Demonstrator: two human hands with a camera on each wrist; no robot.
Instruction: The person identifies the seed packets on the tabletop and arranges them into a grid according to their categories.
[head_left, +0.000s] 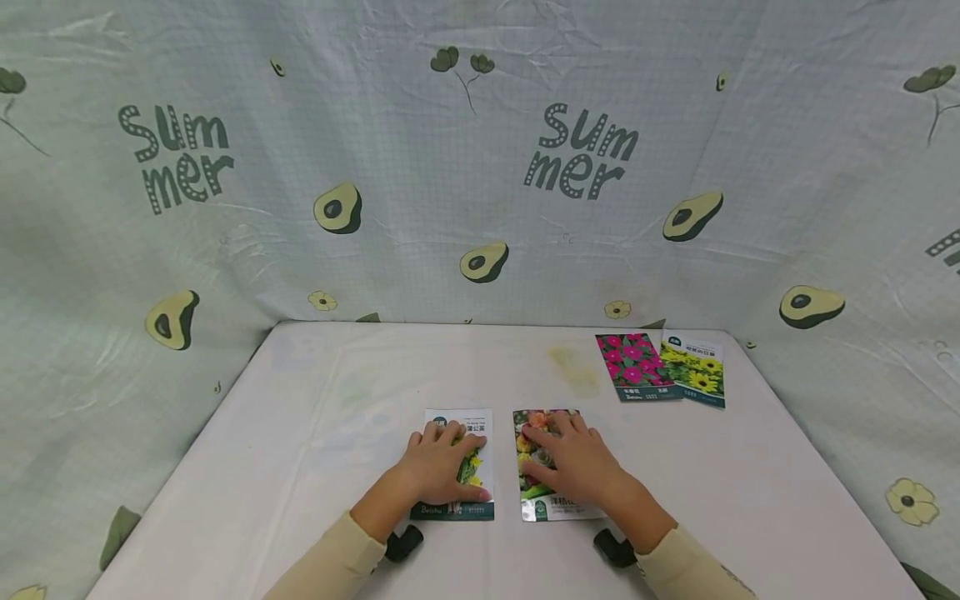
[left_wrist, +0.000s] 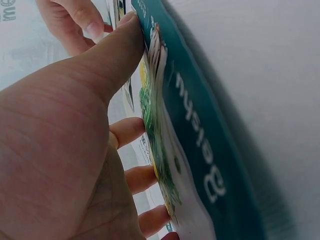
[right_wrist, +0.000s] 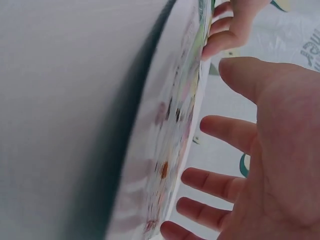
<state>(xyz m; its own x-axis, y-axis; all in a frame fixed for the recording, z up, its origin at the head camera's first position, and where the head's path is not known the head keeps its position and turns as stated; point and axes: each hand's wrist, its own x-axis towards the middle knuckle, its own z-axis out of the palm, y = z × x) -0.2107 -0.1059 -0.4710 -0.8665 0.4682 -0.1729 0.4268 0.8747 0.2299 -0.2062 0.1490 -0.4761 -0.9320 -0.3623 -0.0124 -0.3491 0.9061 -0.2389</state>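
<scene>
A flower seed packet [head_left: 476,475] with yellow blooms and a dark teal band marked "Beishu" lies flat on the table. My left hand [head_left: 435,468] rests on it, fingers spread and partly covering its picture. To its right, separated by a narrow gap, lies a second seed packet [head_left: 528,487] with orange, red and yellow blooms and a white lower strip. Over that one my right hand [head_left: 579,462] is spread, its fingers extended. In the right wrist view these fingers [right_wrist: 215,185] are beside the packet's printed face; contact is hard to tell.
At the table's back right, a pink-flowered packet [head_left: 633,367] overlaps a yellow-flowered packet [head_left: 701,375]. Black wrist devices [head_left: 403,543] sit under both wrists. A pale cloth wall [head_left: 420,150] printed with avocados rises behind the white table [head_left: 337,450].
</scene>
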